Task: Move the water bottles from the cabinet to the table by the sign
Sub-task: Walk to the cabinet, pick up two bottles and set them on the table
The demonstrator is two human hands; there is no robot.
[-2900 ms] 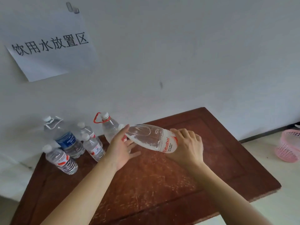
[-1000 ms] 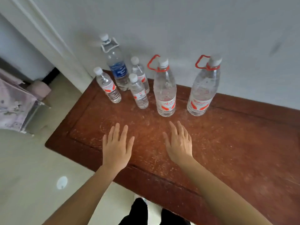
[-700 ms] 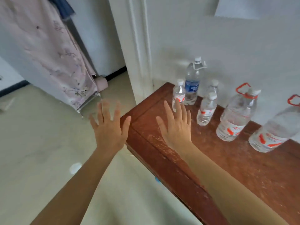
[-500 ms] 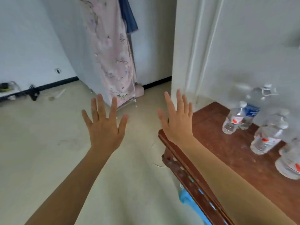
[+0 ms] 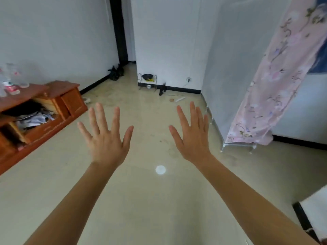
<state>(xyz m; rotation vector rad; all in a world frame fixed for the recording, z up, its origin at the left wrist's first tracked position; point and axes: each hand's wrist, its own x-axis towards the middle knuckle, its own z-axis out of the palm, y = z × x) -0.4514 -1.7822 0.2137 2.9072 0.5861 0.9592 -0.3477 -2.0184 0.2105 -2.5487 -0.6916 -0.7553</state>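
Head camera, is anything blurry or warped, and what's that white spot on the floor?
Head view: bottles on the cabinet, far left, are smeared; left hand and right hand are sharp; the wide lens leans the floral cover; the floor spot looks like a light patch.

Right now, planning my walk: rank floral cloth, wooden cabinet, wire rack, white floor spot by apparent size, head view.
1. floral cloth
2. wooden cabinet (both cropped)
3. wire rack
4. white floor spot
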